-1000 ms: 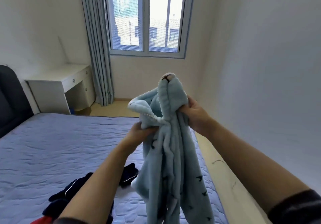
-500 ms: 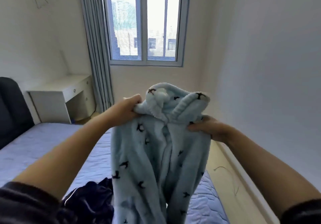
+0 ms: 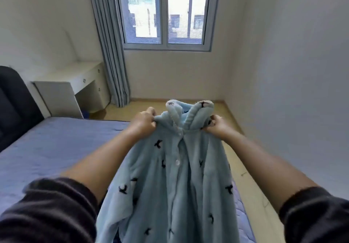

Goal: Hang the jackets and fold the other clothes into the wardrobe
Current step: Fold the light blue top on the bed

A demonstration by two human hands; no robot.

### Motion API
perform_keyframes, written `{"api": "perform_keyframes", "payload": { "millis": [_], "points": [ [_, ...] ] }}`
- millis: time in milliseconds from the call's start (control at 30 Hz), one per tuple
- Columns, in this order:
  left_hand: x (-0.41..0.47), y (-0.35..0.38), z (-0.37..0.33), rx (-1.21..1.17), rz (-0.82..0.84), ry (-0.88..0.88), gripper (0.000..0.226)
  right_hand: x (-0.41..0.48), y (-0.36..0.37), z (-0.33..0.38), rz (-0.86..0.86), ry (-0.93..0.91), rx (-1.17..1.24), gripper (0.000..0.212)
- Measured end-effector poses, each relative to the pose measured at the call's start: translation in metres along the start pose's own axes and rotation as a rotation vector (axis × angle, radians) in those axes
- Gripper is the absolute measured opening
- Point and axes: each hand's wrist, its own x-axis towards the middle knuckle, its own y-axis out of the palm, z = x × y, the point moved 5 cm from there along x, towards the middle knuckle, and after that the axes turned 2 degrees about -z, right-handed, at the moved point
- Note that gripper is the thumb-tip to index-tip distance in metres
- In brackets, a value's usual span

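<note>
A small bedroom, with a window (image 3: pixel 166 12) ahead and a blue-covered bed (image 3: pixel 56 148) on your left. You hold a pale blue fleece jacket (image 3: pixel 177 176), buttoned and dotted with dark shapes, up in front of you over the bed's edge. Your left hand (image 3: pixel 144 121) and right hand (image 3: pixel 215 125) each pinch a shoulder beside the hood, fingers curled into the cloth. It looks soft, thick and light, likely to sag; the shoulders seem the best hold for hanging.

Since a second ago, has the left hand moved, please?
Yes: the left hand went left, from under the window post to under the left pane, spreading the jacket.
</note>
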Motion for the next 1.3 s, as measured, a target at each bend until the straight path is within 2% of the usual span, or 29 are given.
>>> {"api": "perform_keyframes", "payload": {
  "millis": [67, 133, 300, 467, 567, 633, 700, 800, 900, 967, 1000, 1067, 1133, 1200, 1300],
  "points": [
    [0.010, 0.065, 0.030, 0.036, 0.018, -0.120, 0.046, 0.031, 0.042, -0.039, -0.099, 0.029, -0.198, 0.050],
    [-0.011, 0.142, 0.071, 0.032, 0.133, -0.229, 0.055, 0.039, 0.102, -0.093, -0.018, 0.061, -0.332, 0.059],
    [-0.133, 0.311, 0.188, 0.035, 0.452, -0.400, 0.053, 0.002, 0.265, -0.214, 0.273, 0.101, -0.395, 0.055],
    [-0.218, 0.399, 0.304, 0.184, 0.583, -0.446, 0.039, -0.028, 0.404, -0.271, 0.518, 0.055, -0.452, 0.049],
    [-0.236, 0.415, 0.383, 0.338, 0.520, -0.463, 0.040, -0.039, 0.489, -0.281, 0.620, 0.020, -0.470, 0.050],
    [-0.231, 0.412, 0.440, 0.396, 0.385, -0.508, 0.055, -0.036, 0.546, -0.274, 0.640, -0.017, -0.456, 0.049],
    [-0.221, 0.401, 0.505, 0.427, 0.252, -0.635, 0.076, -0.022, 0.605, -0.255, 0.628, -0.085, -0.442, 0.052],
    [-0.199, 0.386, 0.596, 0.383, 0.151, -0.813, 0.111, 0.018, 0.699, -0.206, 0.562, -0.207, -0.391, 0.078],
    [-0.192, 0.404, 0.676, 0.198, 0.224, -0.969, 0.123, 0.059, 0.790, -0.171, 0.607, -0.204, -0.443, 0.114],
    [-0.208, 0.432, 0.712, 0.064, 0.301, -1.055, 0.116, 0.068, 0.839, -0.176, 0.669, -0.155, -0.564, 0.123],
    [-0.214, 0.444, 0.723, 0.047, 0.310, -1.069, 0.108, 0.067, 0.860, -0.183, 0.684, -0.123, -0.600, 0.120],
    [-0.217, 0.455, 0.742, 0.061, 0.252, -1.062, 0.083, 0.062, 0.889, -0.195, 0.650, -0.052, -0.573, 0.101],
    [-0.209, 0.451, 0.754, 0.014, 0.158, -1.026, 0.050, 0.059, 0.900, -0.191, 0.577, 0.023, -0.414, 0.074],
    [-0.206, 0.433, 0.760, -0.113, 0.073, -0.985, 0.026, 0.051, 0.905, -0.172, 0.574, 0.122, -0.156, 0.056],
    [-0.210, 0.374, 0.764, -0.298, -0.062, -0.991, 0.021, 0.024, 0.912, -0.118, 0.596, 0.121, 0.209, 0.037]
  ]
}}
